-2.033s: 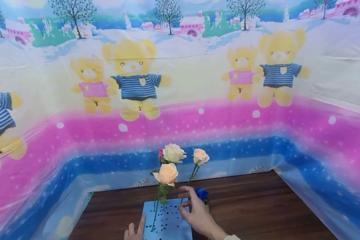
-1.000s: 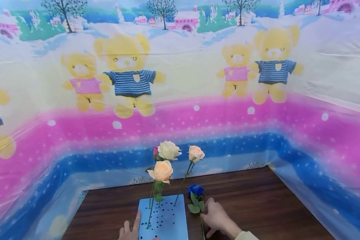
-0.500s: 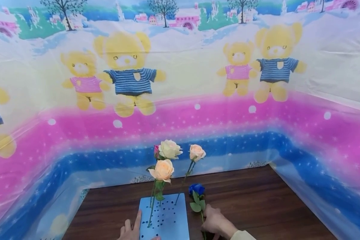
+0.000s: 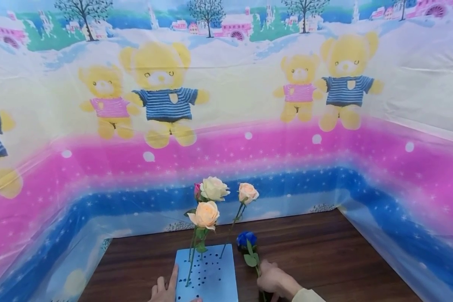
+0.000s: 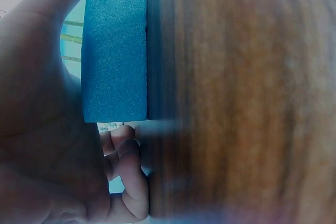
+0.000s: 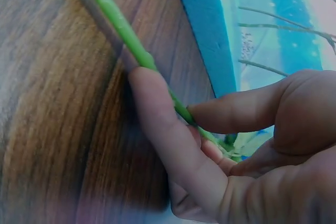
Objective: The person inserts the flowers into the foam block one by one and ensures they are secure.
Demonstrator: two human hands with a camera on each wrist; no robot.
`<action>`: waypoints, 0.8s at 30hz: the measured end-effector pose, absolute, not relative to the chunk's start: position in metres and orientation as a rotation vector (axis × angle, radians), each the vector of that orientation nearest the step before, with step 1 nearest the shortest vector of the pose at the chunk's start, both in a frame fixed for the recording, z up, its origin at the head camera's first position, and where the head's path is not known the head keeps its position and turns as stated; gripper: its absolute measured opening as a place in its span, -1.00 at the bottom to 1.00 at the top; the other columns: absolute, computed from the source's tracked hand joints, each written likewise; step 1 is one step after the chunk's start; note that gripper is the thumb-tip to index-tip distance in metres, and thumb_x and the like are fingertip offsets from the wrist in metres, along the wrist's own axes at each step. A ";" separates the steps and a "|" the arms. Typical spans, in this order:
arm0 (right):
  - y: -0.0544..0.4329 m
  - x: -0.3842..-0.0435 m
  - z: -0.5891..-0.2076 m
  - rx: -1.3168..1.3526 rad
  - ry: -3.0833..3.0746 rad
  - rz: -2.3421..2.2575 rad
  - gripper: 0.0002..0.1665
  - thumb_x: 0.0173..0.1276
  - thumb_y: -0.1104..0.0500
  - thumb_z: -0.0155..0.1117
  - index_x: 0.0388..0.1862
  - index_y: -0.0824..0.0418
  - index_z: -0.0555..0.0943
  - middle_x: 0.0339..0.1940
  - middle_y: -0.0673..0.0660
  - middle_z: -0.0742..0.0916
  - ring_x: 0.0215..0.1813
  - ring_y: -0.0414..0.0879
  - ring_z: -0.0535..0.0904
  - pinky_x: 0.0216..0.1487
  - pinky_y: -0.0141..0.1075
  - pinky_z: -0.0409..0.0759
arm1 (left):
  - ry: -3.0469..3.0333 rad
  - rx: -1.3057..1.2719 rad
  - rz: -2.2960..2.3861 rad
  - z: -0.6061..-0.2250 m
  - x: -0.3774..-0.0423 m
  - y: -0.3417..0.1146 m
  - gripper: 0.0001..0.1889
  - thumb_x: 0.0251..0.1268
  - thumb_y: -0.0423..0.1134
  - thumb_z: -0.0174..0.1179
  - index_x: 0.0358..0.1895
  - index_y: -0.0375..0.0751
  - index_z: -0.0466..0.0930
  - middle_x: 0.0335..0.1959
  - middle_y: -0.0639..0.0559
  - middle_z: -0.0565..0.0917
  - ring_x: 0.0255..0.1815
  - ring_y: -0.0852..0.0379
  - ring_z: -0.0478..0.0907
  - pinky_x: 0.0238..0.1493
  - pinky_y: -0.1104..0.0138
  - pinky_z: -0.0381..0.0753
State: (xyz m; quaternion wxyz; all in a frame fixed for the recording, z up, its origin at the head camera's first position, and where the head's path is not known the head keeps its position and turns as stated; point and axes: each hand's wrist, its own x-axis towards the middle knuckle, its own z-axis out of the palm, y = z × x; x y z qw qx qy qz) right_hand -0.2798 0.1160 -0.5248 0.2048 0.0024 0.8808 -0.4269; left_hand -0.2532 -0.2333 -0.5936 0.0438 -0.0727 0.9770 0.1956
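In the head view a blue foam block [image 4: 207,272] full of small holes lies on the table. Standing in it are a peach rose [image 4: 205,214], a cream rose [image 4: 214,188], a pink bud [image 4: 197,191] and, at the back right, a pale peach rose [image 4: 248,192]. My left hand [image 4: 164,290] lies along the block's left side, index finger straight, thumb resting on its top. To the right, my right hand [image 4: 275,280] pinches the green stem [image 6: 123,27] of a blue rose [image 4: 246,240] low over the table, thumb against fingers in the right wrist view.
The dark wooden table [image 4: 324,251] ends at a printed cloth backdrop [image 4: 226,159] with teddy bears, which surrounds it at the back and sides. The tall rose stems rise between the block and the backdrop.
My right hand left the pale peach rose's stem and came down right of the block onto the blue rose's stem. That stem has since tilted slightly. My left hand stayed at the block.
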 end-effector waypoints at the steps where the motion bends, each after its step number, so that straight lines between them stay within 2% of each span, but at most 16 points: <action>1: 0.118 -0.280 -0.524 0.002 2.420 -1.218 -0.73 0.35 0.54 0.17 -0.02 0.36 0.48 0.22 0.59 0.48 0.17 0.48 0.57 -0.45 -0.01 0.79 | 2.983 -0.222 0.597 -0.595 -0.254 -0.234 0.61 -0.25 0.86 0.35 0.80 -0.20 0.16 -0.15 -0.32 0.28 -0.21 -0.24 0.30 -0.35 -0.08 0.41; 3: 0.123 -0.280 -0.523 -0.003 2.342 -1.278 -0.66 0.43 0.53 0.10 0.16 0.46 0.46 0.02 0.48 0.56 -0.02 0.29 0.62 -0.40 0.01 0.80 | 2.977 -0.223 0.596 -0.597 -0.256 -0.235 0.61 -0.26 0.86 0.35 0.81 -0.19 0.15 -0.13 -0.33 0.29 -0.20 -0.25 0.32 -0.34 -0.11 0.44; 5: 0.128 -0.281 -0.522 -0.007 2.273 -1.314 -0.60 0.51 0.50 0.05 0.29 0.50 0.41 -0.23 0.29 0.57 -0.25 0.08 0.54 -0.36 -0.01 0.80 | 2.976 -0.222 0.594 -0.598 -0.257 -0.235 0.61 -0.26 0.86 0.35 0.81 -0.19 0.15 -0.12 -0.34 0.30 -0.19 -0.26 0.34 -0.34 -0.12 0.45; 7: 0.131 -0.281 -0.523 -0.016 2.231 -1.356 -0.62 0.51 0.51 0.02 0.27 0.49 0.38 -0.43 0.15 0.49 -0.38 -0.03 0.41 -0.37 -0.02 0.78 | 2.976 -0.220 0.597 -0.599 -0.256 -0.235 0.60 -0.25 0.86 0.36 0.81 -0.19 0.15 -0.13 -0.34 0.30 -0.20 -0.26 0.33 -0.34 -0.11 0.44; 8: 0.133 -0.280 -0.523 -0.019 2.216 -1.369 -0.68 0.51 0.51 0.01 0.20 0.46 0.39 -0.46 0.10 0.45 -0.40 -0.07 0.36 -0.38 -0.04 0.77 | 2.981 -0.219 0.596 -0.599 -0.255 -0.234 0.60 -0.24 0.86 0.35 0.81 -0.19 0.15 -0.13 -0.34 0.30 -0.20 -0.25 0.32 -0.35 -0.10 0.43; 10: 0.135 -0.280 -0.523 -0.020 2.199 -1.388 -0.79 0.51 0.51 0.01 0.04 0.35 0.39 -0.48 0.06 0.39 -0.42 -0.09 0.29 -0.41 -0.07 0.73 | 2.995 -0.217 0.599 -0.600 -0.254 -0.233 0.59 -0.24 0.85 0.36 0.80 -0.20 0.17 -0.16 -0.33 0.29 -0.23 -0.23 0.30 -0.35 -0.06 0.40; 11: 0.136 -0.280 -0.523 -0.014 2.195 -1.395 -0.80 0.50 0.50 0.01 -0.04 0.28 0.37 -0.47 0.07 0.40 -0.39 -0.07 0.35 -0.40 -0.07 0.74 | 3.004 -0.217 0.600 -0.600 -0.253 -0.233 0.59 -0.24 0.85 0.36 0.80 -0.20 0.18 -0.17 -0.32 0.29 -0.24 -0.22 0.28 -0.36 -0.04 0.37; 13: 0.138 -0.280 -0.522 0.007 2.172 -1.402 -0.79 0.49 0.51 0.03 -0.05 0.27 0.38 -0.38 0.11 0.46 -0.31 -0.03 0.45 -0.34 -0.03 0.77 | 3.007 -0.220 0.591 -0.600 -0.252 -0.232 0.59 -0.24 0.85 0.35 0.80 -0.21 0.18 -0.16 -0.32 0.28 -0.24 -0.21 0.27 -0.35 -0.03 0.36; 17: 0.139 -0.283 -0.517 0.043 2.125 -1.433 -0.74 0.48 0.53 0.00 0.04 0.30 0.39 -0.25 0.20 0.50 -0.21 0.05 0.50 -0.30 -0.01 0.78 | 2.995 -0.238 0.562 -0.598 -0.253 -0.233 0.61 -0.26 0.88 0.33 0.80 -0.20 0.17 -0.16 -0.32 0.28 -0.23 -0.22 0.29 -0.36 -0.05 0.41; 20: 0.139 -0.283 -0.513 0.014 2.095 -1.519 -0.62 0.43 0.55 -0.05 0.16 0.33 0.34 -0.28 0.20 0.44 -0.31 0.02 0.36 -0.40 -0.07 0.74 | 2.966 -0.246 0.549 -0.595 -0.255 -0.233 0.62 -0.28 0.89 0.32 0.81 -0.18 0.15 -0.14 -0.32 0.29 -0.21 -0.24 0.33 -0.34 -0.11 0.48; 24: 0.138 -0.283 -0.509 -0.074 2.088 -1.653 -0.53 0.43 0.58 -0.11 0.25 0.31 0.22 -0.29 0.17 0.39 -0.33 -0.01 0.33 -0.44 -0.04 0.76 | 2.917 -0.233 0.562 -0.586 -0.254 -0.232 0.62 -0.27 0.87 0.34 0.82 -0.18 0.13 -0.11 -0.32 0.29 -0.18 -0.24 0.33 -0.32 -0.13 0.50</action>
